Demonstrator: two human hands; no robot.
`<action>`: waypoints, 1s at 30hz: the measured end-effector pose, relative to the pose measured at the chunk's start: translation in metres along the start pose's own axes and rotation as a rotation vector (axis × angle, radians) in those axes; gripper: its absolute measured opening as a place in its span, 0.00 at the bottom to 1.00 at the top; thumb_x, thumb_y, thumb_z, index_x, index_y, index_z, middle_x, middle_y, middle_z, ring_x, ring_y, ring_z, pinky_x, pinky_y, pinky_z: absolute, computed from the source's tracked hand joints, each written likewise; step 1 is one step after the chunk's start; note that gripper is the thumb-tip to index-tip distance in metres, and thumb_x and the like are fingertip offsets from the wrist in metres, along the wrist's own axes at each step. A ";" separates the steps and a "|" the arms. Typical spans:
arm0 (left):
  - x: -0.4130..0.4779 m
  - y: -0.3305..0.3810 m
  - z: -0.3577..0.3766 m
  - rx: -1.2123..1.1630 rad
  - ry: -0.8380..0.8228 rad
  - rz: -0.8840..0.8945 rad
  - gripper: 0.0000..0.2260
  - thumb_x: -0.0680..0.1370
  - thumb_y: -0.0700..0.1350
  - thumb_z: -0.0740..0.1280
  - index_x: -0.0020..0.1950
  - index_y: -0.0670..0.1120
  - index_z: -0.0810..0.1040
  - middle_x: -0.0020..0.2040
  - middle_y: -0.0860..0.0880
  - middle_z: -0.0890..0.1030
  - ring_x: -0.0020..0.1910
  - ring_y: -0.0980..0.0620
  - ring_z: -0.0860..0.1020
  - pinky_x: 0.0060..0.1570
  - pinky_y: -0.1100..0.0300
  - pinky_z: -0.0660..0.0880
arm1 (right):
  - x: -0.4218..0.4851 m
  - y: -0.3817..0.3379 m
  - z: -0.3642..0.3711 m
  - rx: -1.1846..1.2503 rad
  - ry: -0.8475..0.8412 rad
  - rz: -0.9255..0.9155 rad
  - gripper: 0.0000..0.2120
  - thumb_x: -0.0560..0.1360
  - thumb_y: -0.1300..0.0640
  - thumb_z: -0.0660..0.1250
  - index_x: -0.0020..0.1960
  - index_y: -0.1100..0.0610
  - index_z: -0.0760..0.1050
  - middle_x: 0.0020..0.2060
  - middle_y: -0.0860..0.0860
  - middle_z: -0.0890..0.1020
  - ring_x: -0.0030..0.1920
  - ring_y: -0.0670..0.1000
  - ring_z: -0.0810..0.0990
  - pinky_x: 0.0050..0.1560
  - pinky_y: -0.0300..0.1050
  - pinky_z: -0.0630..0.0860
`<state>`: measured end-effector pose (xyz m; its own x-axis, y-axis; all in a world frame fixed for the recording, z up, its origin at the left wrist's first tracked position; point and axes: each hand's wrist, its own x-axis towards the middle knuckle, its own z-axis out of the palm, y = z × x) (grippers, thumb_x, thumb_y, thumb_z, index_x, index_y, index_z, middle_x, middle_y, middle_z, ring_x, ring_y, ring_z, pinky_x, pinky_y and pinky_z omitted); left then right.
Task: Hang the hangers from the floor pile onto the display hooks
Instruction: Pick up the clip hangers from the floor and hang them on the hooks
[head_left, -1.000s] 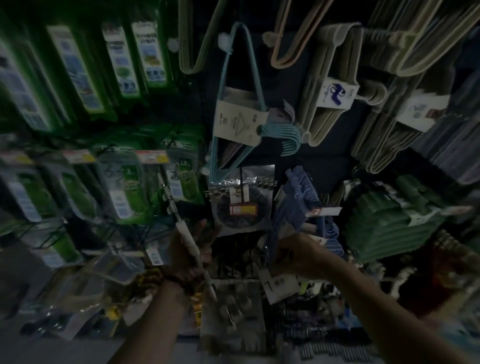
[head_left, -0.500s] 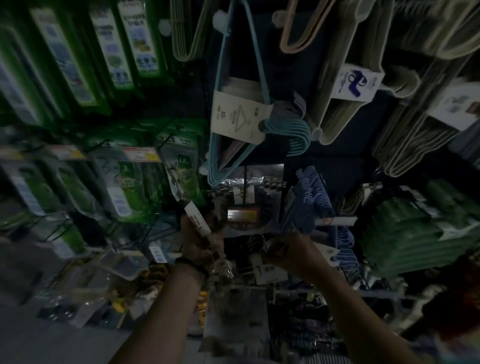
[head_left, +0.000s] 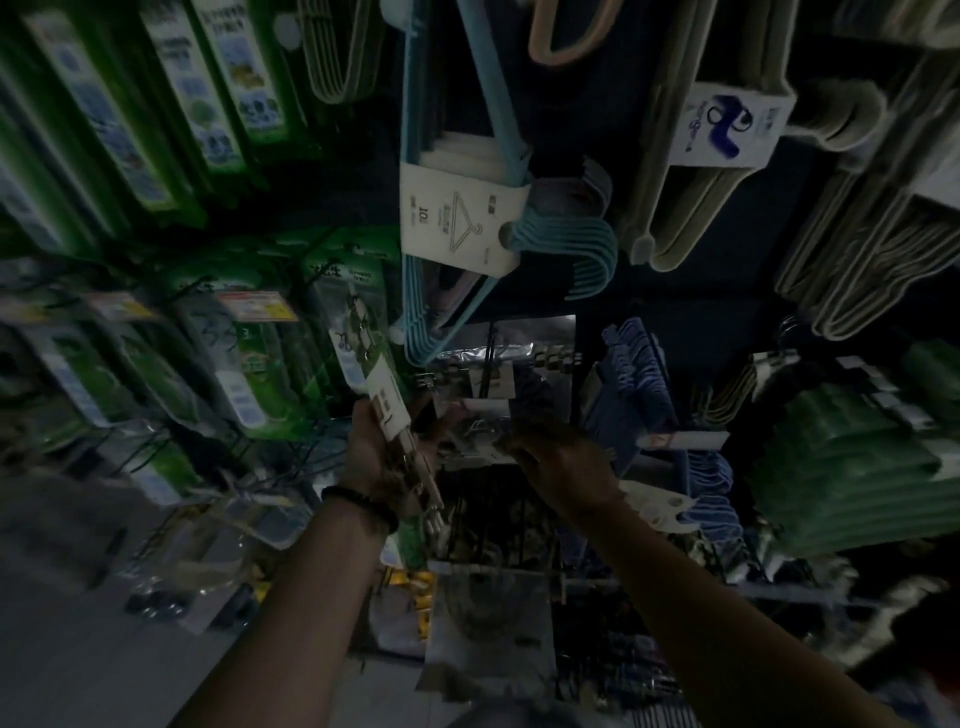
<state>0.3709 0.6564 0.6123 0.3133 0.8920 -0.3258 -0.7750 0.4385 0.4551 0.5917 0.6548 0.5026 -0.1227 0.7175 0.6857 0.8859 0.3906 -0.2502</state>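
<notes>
right hand (head_left: 563, 460) higher, fingers' hold unclear; left hand's (head_left: 371, 457) fingers around hanger pack (head_left: 389, 410); dim display wall (head_left: 727, 291) behind

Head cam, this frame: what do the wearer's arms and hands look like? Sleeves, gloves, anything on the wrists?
No sleeves in view: the left forearm and right forearm are bare. No gloves on the left hand or right hand. A dark beaded bracelet sits on the left wrist; none shows on the right. Too dim to tell rings.
</notes>
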 end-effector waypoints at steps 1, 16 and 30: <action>0.001 0.001 0.004 -0.047 0.022 0.014 0.32 0.83 0.60 0.64 0.83 0.45 0.65 0.81 0.38 0.66 0.23 0.43 0.83 0.16 0.58 0.75 | 0.003 0.003 0.001 -0.025 0.025 -0.020 0.14 0.81 0.46 0.64 0.51 0.48 0.88 0.53 0.51 0.88 0.46 0.57 0.86 0.38 0.48 0.83; -0.001 -0.006 0.004 0.078 0.074 0.040 0.30 0.80 0.55 0.71 0.79 0.46 0.70 0.70 0.41 0.80 0.36 0.44 0.88 0.22 0.58 0.79 | 0.061 0.036 0.037 0.000 0.032 0.063 0.09 0.76 0.52 0.67 0.47 0.52 0.85 0.45 0.51 0.84 0.42 0.56 0.84 0.40 0.46 0.79; 0.009 -0.014 -0.006 0.202 0.116 0.251 0.20 0.80 0.57 0.64 0.53 0.44 0.88 0.52 0.41 0.88 0.54 0.38 0.85 0.54 0.46 0.83 | 0.117 0.063 0.076 0.152 -0.036 0.320 0.11 0.78 0.53 0.69 0.42 0.57 0.85 0.40 0.58 0.86 0.46 0.63 0.84 0.56 0.56 0.76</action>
<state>0.3811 0.6577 0.5979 0.0530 0.9617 -0.2691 -0.6922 0.2296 0.6842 0.5990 0.8071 0.5149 0.1323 0.8360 0.5325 0.8059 0.2220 -0.5488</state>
